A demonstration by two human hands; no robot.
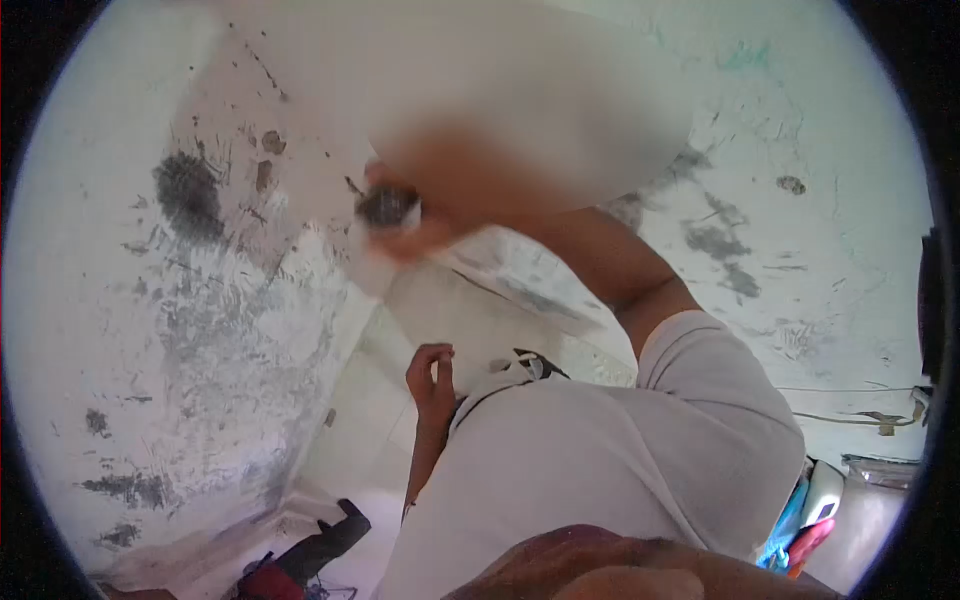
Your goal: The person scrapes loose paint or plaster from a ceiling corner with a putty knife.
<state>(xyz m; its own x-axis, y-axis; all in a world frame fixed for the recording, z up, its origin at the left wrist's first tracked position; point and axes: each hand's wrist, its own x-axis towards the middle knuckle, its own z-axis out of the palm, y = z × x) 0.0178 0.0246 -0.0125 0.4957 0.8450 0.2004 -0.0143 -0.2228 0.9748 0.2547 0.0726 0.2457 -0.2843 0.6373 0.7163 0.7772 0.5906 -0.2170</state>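
Observation:
My right hand [420,222] is raised in front of the wall, blurred by motion, with its fingers wrapped round a dark, round-ended thing [388,207]; I cannot tell its kind. A large pale, smeared oval [600,90] overlaps the forearm and wall above it. Low beside my white shirt [600,440] hangs my left hand [432,372], its fingers loosely curled, a gap between them and the thumb, and nothing in it. The left-hand wall [250,330] is whitish, with dark grey patches and scrape marks.
The two walls meet near a pale tiled floor [375,410]. A black and red thing [300,560] lies at the lower left. Blue, white and red items [805,515] are bunched at the lower right, near a thin cable [850,418] along the right wall.

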